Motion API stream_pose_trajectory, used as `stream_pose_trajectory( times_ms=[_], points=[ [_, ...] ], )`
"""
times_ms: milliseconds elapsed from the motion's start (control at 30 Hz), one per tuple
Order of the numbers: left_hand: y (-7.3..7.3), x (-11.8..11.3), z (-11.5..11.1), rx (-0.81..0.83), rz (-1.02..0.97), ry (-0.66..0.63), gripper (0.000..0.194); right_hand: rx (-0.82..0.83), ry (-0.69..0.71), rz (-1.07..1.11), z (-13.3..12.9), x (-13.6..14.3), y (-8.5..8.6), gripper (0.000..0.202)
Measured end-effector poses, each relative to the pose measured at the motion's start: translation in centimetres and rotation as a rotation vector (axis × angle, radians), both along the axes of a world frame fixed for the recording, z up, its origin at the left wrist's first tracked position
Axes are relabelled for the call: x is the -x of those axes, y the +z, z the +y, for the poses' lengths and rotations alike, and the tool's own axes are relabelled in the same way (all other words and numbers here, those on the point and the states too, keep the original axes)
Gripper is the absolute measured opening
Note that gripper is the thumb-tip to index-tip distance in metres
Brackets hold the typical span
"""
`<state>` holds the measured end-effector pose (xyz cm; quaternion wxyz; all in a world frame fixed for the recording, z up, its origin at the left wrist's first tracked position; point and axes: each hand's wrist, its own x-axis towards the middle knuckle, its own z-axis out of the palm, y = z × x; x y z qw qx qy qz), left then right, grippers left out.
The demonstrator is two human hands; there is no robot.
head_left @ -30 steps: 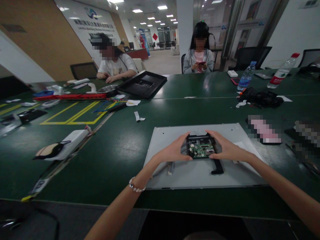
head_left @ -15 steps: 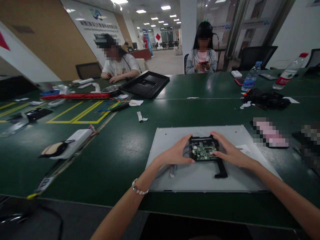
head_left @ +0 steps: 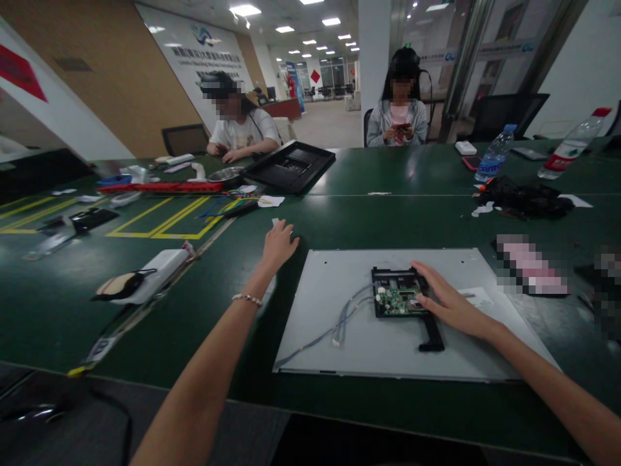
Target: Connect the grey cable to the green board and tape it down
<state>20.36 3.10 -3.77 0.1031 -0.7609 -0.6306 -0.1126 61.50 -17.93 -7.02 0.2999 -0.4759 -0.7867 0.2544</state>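
Note:
A flat light-grey panel lies on the table in front of me. On it sits a black plastic bracket carrying a green circuit board, with grey cables running off to the left. My right hand grips the bracket's right side, index finger at its upper corner and thumb by the board's edge. Beyond the panel's left side, my left hand reaches over the table, fingers apart. A bit of white paper strip shows beside its fingertips; whether they touch is unclear.
Left of me lies a white battery-like block. A black monitor-like frame rests at the far side, near two seated people. On the right are a pink phone-like item, a black bundle and two plastic bottles.
My left hand has let go of the bracket's left side and moved left and forward to the paper strip, uncovering the cables. My right hand stays on the bracket.

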Motion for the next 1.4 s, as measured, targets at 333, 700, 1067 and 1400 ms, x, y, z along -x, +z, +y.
stream_pose_trajectory(
  times_ms=[333,700,1067,1400],
  points=[
    [-1.1,-0.2,1.8,0.074,-0.110,0.246,0.036,-0.012,0.001,-0.024,0.1,-0.1,0.0,0.064],
    [-0.9,-0.7,1.4,0.047,-0.097,0.300,0.034,-0.009,0.007,-0.030,0.1,-0.1,0.3,0.063],
    [1.1,-0.9,-1.7,-0.009,-0.212,0.199,0.036,-0.039,-0.006,0.026,0.2,-0.3,0.0,0.061],
    [3.2,-9.0,-9.2,-0.124,-0.590,-0.297,0.022,-0.115,-0.124,0.243,1.1,1.9,2.5,0.046]
  ],
)
